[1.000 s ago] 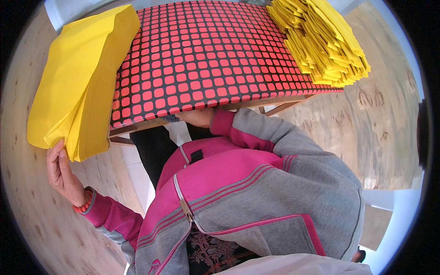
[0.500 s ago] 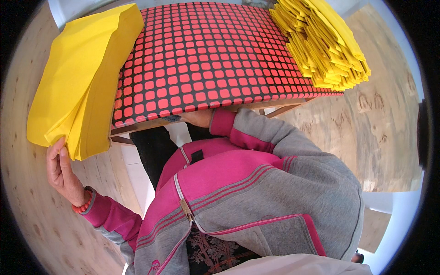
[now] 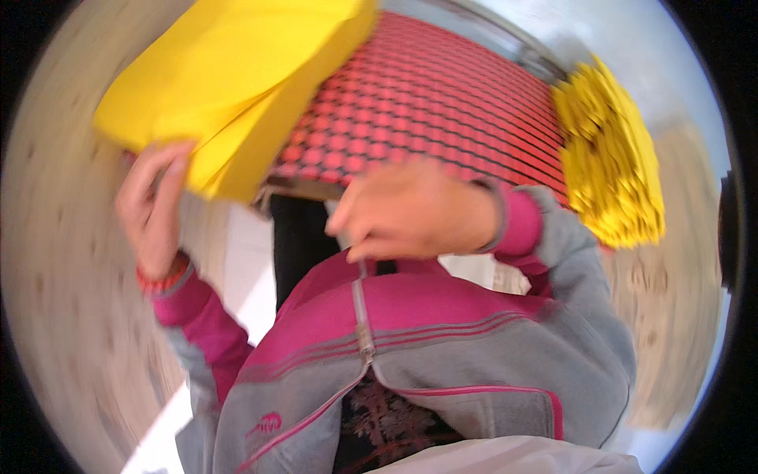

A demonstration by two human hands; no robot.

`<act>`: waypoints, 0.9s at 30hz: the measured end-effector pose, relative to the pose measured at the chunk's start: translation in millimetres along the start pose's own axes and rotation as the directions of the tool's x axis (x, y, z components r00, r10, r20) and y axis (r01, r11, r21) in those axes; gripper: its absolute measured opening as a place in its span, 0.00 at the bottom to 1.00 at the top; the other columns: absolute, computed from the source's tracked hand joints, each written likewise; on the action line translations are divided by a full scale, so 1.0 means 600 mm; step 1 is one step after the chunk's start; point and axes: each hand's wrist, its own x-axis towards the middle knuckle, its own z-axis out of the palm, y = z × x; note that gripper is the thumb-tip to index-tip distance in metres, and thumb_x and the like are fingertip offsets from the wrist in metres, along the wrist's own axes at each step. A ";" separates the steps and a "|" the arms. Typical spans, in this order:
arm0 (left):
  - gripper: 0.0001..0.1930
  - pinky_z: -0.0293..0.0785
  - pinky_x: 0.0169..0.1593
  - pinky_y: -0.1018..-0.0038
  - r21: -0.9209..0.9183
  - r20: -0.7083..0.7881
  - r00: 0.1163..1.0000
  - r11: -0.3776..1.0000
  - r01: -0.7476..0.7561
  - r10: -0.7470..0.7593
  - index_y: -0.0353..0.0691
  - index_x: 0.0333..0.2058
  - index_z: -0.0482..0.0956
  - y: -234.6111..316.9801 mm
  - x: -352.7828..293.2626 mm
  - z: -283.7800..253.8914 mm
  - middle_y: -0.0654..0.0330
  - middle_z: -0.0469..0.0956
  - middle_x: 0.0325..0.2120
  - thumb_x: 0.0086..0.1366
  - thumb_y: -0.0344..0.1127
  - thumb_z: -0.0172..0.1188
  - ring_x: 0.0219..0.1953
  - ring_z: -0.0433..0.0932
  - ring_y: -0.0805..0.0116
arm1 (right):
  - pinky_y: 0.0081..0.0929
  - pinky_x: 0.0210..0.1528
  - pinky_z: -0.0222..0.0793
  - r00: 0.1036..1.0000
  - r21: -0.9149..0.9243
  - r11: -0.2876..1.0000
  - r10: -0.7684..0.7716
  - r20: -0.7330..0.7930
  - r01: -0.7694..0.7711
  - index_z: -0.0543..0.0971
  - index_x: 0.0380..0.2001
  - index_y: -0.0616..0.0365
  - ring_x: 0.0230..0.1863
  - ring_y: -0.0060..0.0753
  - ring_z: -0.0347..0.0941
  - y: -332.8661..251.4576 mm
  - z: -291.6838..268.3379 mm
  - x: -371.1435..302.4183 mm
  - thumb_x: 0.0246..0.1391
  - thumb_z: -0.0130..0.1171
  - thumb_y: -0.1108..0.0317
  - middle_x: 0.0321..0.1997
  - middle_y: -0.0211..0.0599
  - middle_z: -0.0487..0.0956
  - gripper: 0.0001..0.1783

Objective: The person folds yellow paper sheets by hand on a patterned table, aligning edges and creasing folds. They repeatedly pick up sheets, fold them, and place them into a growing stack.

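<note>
A thick yellow stack of folded cloth-like sheets lies on the left part of the table, jutting over its near edge. My left hand pinches the stack's near corner between thumb and fingers. Over my lap, just in front of the table edge, my right hand is raised and blurred. Its fingers are curled together, pointing left, and whatever they may hold is too smeared to make out. The red and black checked tabletop stretches beyond it.
A second yellow pile of folded pieces stands at the table's right end, its folded edges fanned toward the middle. Pale wood-patterned floor shows on both sides. A metal-edged frame runs behind the table.
My right hand has come out from under the table's front edge and up above my lap. My left hand stays on the yellow stack's corner. The whole view has turned and shifted.
</note>
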 end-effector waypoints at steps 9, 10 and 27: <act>0.11 0.72 0.48 0.80 -0.196 0.043 0.998 0.980 -0.029 0.038 0.34 0.44 0.84 0.019 0.015 0.003 0.64 0.82 0.37 0.72 0.21 0.52 0.42 0.78 0.76 | 0.40 0.57 0.73 0.886 -0.139 0.922 -0.386 -0.257 0.362 0.81 0.39 0.57 0.57 0.55 0.78 0.039 -0.070 0.215 0.48 0.75 0.67 0.57 0.55 0.79 0.16; 0.11 0.72 0.48 0.80 -0.215 0.046 0.999 0.977 -0.014 0.024 0.35 0.44 0.84 0.019 0.016 0.005 0.64 0.82 0.38 0.72 0.22 0.51 0.42 0.78 0.77 | 0.41 0.59 0.72 0.894 -0.133 0.928 -0.371 -0.250 0.348 0.82 0.39 0.57 0.59 0.55 0.76 0.044 -0.061 0.216 0.48 0.75 0.66 0.59 0.53 0.78 0.16; 0.14 0.72 0.48 0.79 -0.195 0.079 0.997 0.981 0.000 0.016 0.34 0.45 0.83 0.022 0.017 -0.007 0.62 0.81 0.39 0.70 0.24 0.47 0.42 0.78 0.74 | 0.39 0.60 0.74 0.898 -0.317 0.915 -0.341 -0.278 0.250 0.81 0.32 0.60 0.57 0.46 0.77 0.086 0.019 0.221 0.51 0.68 0.69 0.54 0.43 0.82 0.08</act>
